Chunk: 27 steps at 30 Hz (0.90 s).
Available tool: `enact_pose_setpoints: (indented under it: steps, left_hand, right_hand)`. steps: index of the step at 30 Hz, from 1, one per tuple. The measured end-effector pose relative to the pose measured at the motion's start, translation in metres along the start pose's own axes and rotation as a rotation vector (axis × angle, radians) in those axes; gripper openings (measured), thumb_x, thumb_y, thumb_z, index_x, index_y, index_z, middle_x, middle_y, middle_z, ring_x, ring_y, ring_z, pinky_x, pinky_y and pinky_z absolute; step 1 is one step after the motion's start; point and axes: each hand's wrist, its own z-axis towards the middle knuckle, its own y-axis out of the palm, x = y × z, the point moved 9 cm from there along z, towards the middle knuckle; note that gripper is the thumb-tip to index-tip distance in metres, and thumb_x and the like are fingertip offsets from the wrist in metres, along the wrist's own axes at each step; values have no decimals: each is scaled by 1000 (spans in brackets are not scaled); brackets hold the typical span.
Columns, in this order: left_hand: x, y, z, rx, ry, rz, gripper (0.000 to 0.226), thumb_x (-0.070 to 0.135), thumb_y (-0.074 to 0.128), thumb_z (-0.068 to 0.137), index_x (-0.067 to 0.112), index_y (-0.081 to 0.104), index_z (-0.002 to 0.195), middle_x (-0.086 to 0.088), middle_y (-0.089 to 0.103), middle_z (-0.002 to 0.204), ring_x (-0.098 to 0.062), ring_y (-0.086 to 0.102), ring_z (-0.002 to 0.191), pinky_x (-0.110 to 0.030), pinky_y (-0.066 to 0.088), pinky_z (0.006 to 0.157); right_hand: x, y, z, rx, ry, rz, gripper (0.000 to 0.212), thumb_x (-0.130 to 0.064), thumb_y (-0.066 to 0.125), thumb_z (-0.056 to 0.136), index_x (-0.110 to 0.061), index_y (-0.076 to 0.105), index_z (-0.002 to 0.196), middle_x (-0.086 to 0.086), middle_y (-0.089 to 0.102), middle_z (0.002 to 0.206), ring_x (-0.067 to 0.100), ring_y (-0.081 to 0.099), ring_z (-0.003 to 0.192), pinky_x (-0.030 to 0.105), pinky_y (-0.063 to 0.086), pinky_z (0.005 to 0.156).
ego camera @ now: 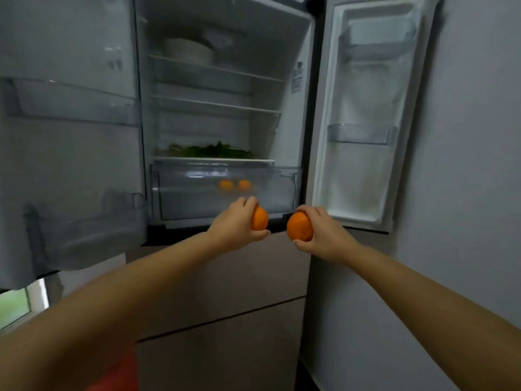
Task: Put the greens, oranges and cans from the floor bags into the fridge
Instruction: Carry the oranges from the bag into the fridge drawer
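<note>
Fridge [225, 88] doors open, grey wall [465, 165]

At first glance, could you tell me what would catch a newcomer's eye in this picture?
Two bright oranges stand out, one gripped in the left hand and one in the right hand, held before the open fridge. Behind them, two more oranges show through the clear crisper drawer, with greens on the shelf above.

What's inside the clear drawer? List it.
Two oranges show through the drawer front, side by side. The rest of its floor is blurred behind the plastic, so more cannot be ruled out.
</note>
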Motion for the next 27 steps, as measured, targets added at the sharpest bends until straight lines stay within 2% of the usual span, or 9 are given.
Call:
enact_pose_setpoints:
  steps: [3, 6, 9, 12, 15, 18, 22, 25, 27]
  left_hand:
    - [-28, -9, 63, 86, -54, -34, 60, 45, 71, 77, 18, 42, 122, -6, 47, 126, -25, 50, 110, -38, 48, 83]
    - [-60, -25, 112, 160, -128, -39, 63, 47, 71, 75, 18, 42, 123, -6, 48, 124, -25, 51, 110, -38, 47, 85]
    - [-86, -47, 159, 194, -133, 76, 63, 48, 72, 74, 18, 43, 121, -7, 49, 119, -25, 53, 106, -38, 47, 84]
    - [-111, -69, 207, 214, -140, 164, 62, 46, 72, 74, 15, 43, 120, -9, 51, 118, -26, 53, 103, -38, 47, 85]
    - [-145, -69, 254, 71, -204, 310, 59, 47, 71, 74, 16, 44, 117, -9, 53, 114, -25, 54, 95, -38, 49, 81]
    - [-185, -56, 290, -133, -249, 461, 58, 46, 70, 75, 16, 45, 118, -9, 57, 111, -28, 58, 96, -35, 49, 77]
    - [-237, -15, 321, -497, -303, 466, 52, 46, 71, 76, 20, 44, 112, -4, 53, 107, -26, 62, 89, -40, 57, 78]
    - [-272, 20, 325, -698, -410, 440, 59, 43, 69, 80, 16, 43, 126, -5, 47, 110, -19, 57, 70, -29, 56, 60]
    - [-295, 45, 324, -782, -443, 448, 62, 42, 69, 81, 14, 42, 129, -8, 49, 115, -19, 57, 67, -27, 53, 56]
  right_hand:
    - [8, -7, 85, 22, -109, 0, 75, -38, 72, 79, -27, 28, 138, 5, 35, 138, 26, 49, 118, 33, 46, 92]
    - [0, -11, 162, 49, -222, 33, 74, -36, 72, 77, -25, 31, 138, 7, 38, 136, 28, 50, 116, 40, 47, 94]
    - [-19, -10, 228, 91, -352, 54, 74, -38, 73, 77, -25, 32, 137, 7, 38, 135, 28, 50, 115, 43, 48, 95]
    - [-33, -5, 286, 150, -431, 66, 72, -36, 74, 76, -23, 35, 136, 8, 41, 132, 28, 52, 112, 39, 48, 92]
    - [-40, 12, 340, 130, -473, 38, 71, -36, 74, 75, -24, 36, 134, 8, 42, 129, 29, 53, 110, 37, 48, 91]
    - [-41, 39, 395, 7, -502, -24, 72, -36, 74, 74, -24, 36, 133, 9, 44, 126, 29, 53, 110, 40, 47, 93]
    - [-45, 93, 451, -300, -515, -260, 68, -41, 74, 73, -23, 39, 128, 5, 52, 119, 24, 54, 107, 38, 48, 90]
    - [-49, 145, 474, -522, -513, -347, 63, -42, 74, 73, -23, 40, 124, 1, 53, 109, 24, 58, 99, 39, 51, 86]
    - [-56, 182, 484, -645, -541, -374, 60, -40, 74, 74, -21, 40, 120, 3, 54, 111, 28, 62, 98, 45, 53, 87]
